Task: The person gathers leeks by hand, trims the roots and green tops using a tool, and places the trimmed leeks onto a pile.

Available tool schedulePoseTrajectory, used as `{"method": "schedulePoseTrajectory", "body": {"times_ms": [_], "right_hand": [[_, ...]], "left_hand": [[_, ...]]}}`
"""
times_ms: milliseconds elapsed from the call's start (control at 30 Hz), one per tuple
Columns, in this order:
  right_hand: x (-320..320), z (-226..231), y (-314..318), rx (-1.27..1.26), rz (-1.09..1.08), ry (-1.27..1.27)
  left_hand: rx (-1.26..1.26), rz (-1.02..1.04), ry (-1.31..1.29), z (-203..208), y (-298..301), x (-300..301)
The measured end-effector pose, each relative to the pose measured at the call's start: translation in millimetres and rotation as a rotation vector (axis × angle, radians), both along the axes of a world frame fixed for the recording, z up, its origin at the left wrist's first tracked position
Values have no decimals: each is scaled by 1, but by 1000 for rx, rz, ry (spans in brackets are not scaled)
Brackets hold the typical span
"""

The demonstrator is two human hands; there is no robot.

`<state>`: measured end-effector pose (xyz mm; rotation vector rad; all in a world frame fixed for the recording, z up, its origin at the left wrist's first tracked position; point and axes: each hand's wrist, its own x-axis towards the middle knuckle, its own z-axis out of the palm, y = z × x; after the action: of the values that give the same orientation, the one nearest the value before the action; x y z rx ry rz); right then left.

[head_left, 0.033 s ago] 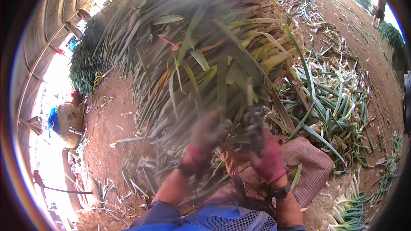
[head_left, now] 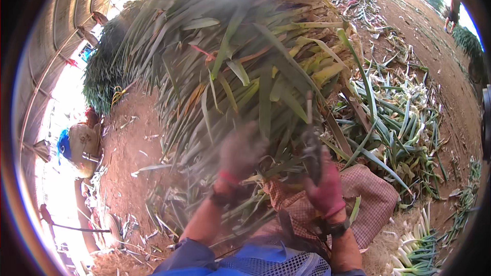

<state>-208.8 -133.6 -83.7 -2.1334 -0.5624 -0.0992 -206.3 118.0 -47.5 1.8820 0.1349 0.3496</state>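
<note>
A large stack of long green onions [head_left: 194, 71], leaves toward me, fills the middle of the head view. My right hand [head_left: 327, 189], in a pink-red glove, is closed around a dark hand tool [head_left: 311, 156] with a thin straight tip pointing away from me. The tool's exact kind is blurred. My left hand [head_left: 240, 148], also gloved, is over the near leaves of the stack. Motion smears its fingers, so I cannot make out their shape or anything in them. Red-and-white checked cloth [head_left: 363, 191] lies below and beside my right hand.
Right of the stack, loose onions and stripped leaves [head_left: 404, 122] lie heaped on brown soil. White-stemmed onions [head_left: 414, 245] lie in a row at the lower right. A beige sack-like object [head_left: 83, 148] stands at the left. Other people are visible in the distance.
My left hand has shifted slightly left and away from me, apart from the right. My right hand and the tool have moved slightly to the right, the tip still pointing away.
</note>
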Motion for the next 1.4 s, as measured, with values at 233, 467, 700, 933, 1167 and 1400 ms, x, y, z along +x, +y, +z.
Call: {"method": "schedulePoseTrajectory", "body": {"times_ms": [233,467,700,933,1167,1400], "right_hand": [[8,-1,-7,162,-163,174],[-1,-5,-22,36,-134,83],[-18,-22,-19,4,-58,-131],[-18,-5,-36,-4,-111,-57],[0,21,-40,-45,-68,80],[29,35,-21,-154,55,115]], "left_hand": [[1173,304,3,14,61,80],[1170,295,119,23,77,98],[1368,323,-182,24,79,123],[1062,44,374,14,35,90],[1149,194,207,4,5,54],[1169,198,-160,10,4,100]]}}
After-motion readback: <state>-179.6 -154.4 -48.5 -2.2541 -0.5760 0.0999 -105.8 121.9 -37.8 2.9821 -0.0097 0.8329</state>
